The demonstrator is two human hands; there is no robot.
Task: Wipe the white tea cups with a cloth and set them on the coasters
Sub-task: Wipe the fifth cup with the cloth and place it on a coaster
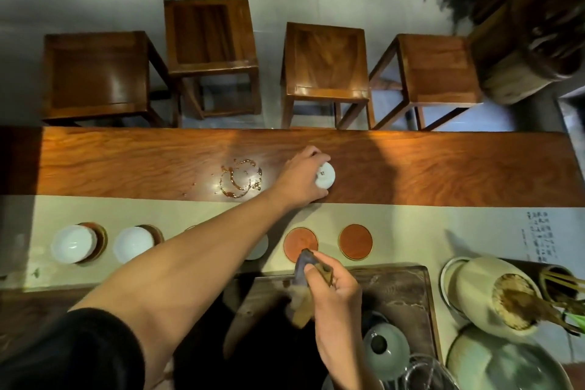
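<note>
Long wooden table with bold reddish grain, a pale runner laid along its near half. Wet rings of tea shining on the bare wood near the centre. Four square wooden stools lined up past the far edge on a grey floor. At 5 o'clock, a dark tea tray carrying a lidded celadon bowl; at 4 o'clock, a pale jar stuffed with bamboo tools.

Left hand stretched out to 12 o'clock over the wood, fingers curled round a small white tea cup, tipped with its foot toward the camera. Glossy white glaze, a small dark mark on its base, too small to read. Right hand low at 6 o'clock, fingers pinching a crumpled greyish cloth.

Two bare round orange coasters with wooden rims on the runner just above the right hand. At 9 o'clock, two more white cups seated on coasters, another partly hidden behind the left forearm.

Columns of small black calligraphy on the runner at 3 o'clock, not legible.
</note>
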